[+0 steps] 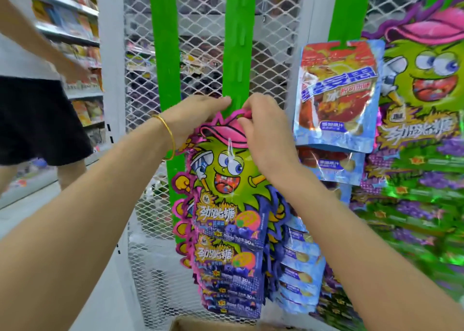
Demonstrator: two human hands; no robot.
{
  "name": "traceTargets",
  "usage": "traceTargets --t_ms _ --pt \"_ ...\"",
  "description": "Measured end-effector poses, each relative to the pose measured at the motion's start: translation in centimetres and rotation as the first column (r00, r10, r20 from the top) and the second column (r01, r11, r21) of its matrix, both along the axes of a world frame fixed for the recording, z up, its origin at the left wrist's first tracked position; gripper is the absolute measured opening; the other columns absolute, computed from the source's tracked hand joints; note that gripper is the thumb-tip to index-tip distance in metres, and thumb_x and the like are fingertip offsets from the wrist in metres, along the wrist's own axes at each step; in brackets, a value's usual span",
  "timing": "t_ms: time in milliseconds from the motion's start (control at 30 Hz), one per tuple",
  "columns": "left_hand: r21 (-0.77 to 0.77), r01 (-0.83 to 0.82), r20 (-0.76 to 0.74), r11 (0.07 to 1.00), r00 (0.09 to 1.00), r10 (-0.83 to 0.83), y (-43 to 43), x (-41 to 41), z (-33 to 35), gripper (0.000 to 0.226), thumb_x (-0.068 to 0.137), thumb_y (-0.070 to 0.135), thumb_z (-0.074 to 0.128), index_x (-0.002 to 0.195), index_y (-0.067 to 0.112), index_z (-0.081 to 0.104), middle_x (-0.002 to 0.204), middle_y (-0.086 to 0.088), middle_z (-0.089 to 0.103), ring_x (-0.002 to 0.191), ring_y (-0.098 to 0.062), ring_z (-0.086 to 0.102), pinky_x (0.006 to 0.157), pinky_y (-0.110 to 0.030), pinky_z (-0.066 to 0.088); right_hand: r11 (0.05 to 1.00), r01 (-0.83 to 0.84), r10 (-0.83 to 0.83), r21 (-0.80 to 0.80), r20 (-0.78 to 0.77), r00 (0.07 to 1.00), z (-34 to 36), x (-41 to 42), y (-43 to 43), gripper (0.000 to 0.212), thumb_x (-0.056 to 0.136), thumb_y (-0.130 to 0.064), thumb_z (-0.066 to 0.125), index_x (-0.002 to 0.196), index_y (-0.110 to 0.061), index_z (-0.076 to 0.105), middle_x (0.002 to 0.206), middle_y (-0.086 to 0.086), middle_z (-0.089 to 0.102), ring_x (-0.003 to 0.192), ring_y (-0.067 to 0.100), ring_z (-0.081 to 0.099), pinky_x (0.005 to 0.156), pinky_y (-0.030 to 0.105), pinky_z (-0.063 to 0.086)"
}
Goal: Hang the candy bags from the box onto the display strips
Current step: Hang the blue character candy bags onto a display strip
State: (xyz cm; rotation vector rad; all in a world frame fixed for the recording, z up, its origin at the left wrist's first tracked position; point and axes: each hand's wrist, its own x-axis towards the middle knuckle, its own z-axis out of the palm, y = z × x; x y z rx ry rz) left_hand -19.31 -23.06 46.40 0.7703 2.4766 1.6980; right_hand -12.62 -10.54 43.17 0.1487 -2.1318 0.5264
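Left hand (198, 120), right hand (263, 135) pinch one candy bag (226, 182) at middle of three strips (236, 54).

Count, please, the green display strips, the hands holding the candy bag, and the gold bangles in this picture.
Green display strips: 3
Hands holding the candy bag: 2, the left hand and the right hand
Gold bangles: 1
Total: 6
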Motion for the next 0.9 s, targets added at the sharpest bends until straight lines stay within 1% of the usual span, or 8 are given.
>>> traceTargets --t_ms 133,200,367,467,567,633,733,900 --pt "0.024 -0.032 0.048 0.999 0.998 0.031 0.4 -0.1 -0.4 0.051 0.086 0.047 0.056 0.121 0.011 0.055 0.135 -0.021 0.046 0.126 -0.033 0.045 0.109 -0.044 0.032 1.000 -0.006 0.006 0.017 -0.008 1.000 -0.4 -0.5 0.0 0.008 0.091 -0.002 0.048 0.097 -0.007 0.047 0.100 0.009 0.046 0.084 0.030 0.049 0.077 0.047 0.040" --pt "0.033 -0.044 0.036 0.998 0.998 0.043 0.4 -0.4 -0.3 0.054 0.085 0.047 0.055 0.124 0.009 0.053 0.137 -0.016 0.046 0.127 -0.027 0.043 0.107 -0.038 0.029 0.999 -0.004 0.004 0.031 -0.011 1.000 -0.4 -0.6 0.0 0.014 0.088 0.003 0.047 0.098 -0.006 0.047 0.100 0.008 0.045 0.084 0.029 0.048 0.075 0.043 0.039" --pt "0.010 -0.072 0.042 0.997 0.997 0.071 0.4 -1.0 -0.3 0.036 0.080 0.054 0.058 0.097 0.022 0.063 0.126 -0.007 0.057 0.117 -0.022 0.049 0.094 -0.029 0.031 0.998 -0.025 0.030 0.054 -0.090 0.995 -0.2 -0.8 -0.1 0.010 0.086 0.002 0.051 0.093 -0.005 0.051 0.096 0.012 0.044 0.077 0.033 0.051 0.070 0.051 0.045" --pt "0.005 -0.100 0.047 0.995 0.994 0.099 0.6 -1.1 -0.3 0.044 0.077 0.056 0.060 0.096 0.016 0.062 0.105 -0.001 0.064 0.101 -0.022 0.055 0.080 -0.027 0.035 0.998 -0.013 0.020 0.059 -0.113 0.993 -0.3 -0.9 -0.1 0.007 0.086 -0.001 0.053 0.092 -0.004 0.055 0.093 0.013 0.047 0.074 0.034 0.053 0.067 0.050 0.046" --pt "0.000 -0.083 0.063 0.997 0.995 0.083 0.3 -1.1 -0.4 0.044 0.060 0.065 0.067 0.071 0.023 0.064 0.084 -0.002 0.063 0.089 -0.023 0.056 0.090 -0.039 0.046 0.998 -0.035 0.041 0.056 -0.117 0.992 -0.3 -0.9 0.1 0.005 0.084 -0.002 0.056 0.089 -0.003 0.056 0.090 0.014 0.048 0.074 0.034 0.053 0.066 0.050 0.046" --pt "-0.001 -0.054 0.081 0.999 0.995 0.054 0.1 -1.0 -0.5 0.049 0.050 0.068 0.067 0.065 0.022 0.064 0.101 -0.011 0.067 0.097 -0.029 0.059 0.099 -0.051 0.043 0.998 -0.052 0.057 0.047 -0.126 0.990 -0.4 -0.7 0.2 0.005 0.082 -0.001 0.058 0.087 -0.003 0.057 0.089 0.013 0.048 0.074 0.032 0.052 0.066 0.048 0.045" --pt "-0.011 -0.043 0.103 0.999 0.994 0.044 0.2 -0.3 -0.4 0.048 0.056 0.068 0.066 0.068 0.021 0.064 0.125 -0.018 0.058 0.119 -0.036 0.052 0.106 -0.054 0.035 0.997 -0.065 0.068 0.028 -0.121 0.990 -0.6 -0.6 0.3 0.007 0.082 -0.003 0.061 0.089 -0.005 0.058 0.090 0.008 0.048 0.077 0.025 0.052 0.068 0.044 0.044" --pt "-0.021 -0.028 0.062 0.999 0.998 0.029 0.6 0.1 -0.6 0.054 0.084 0.053 0.054 0.109 0.006 0.059 0.136 -0.023 0.038 0.129 -0.034 0.037 0.110 -0.050 0.024 0.997 -0.070 0.067 -0.031 -0.095 0.993 -1.2 -0.3 0.4 0.011 0.083 -0.003 0.060 0.093 -0.007 0.057 0.095 0.007 0.049 0.080 0.022 0.051 0.072 0.040 0.042"
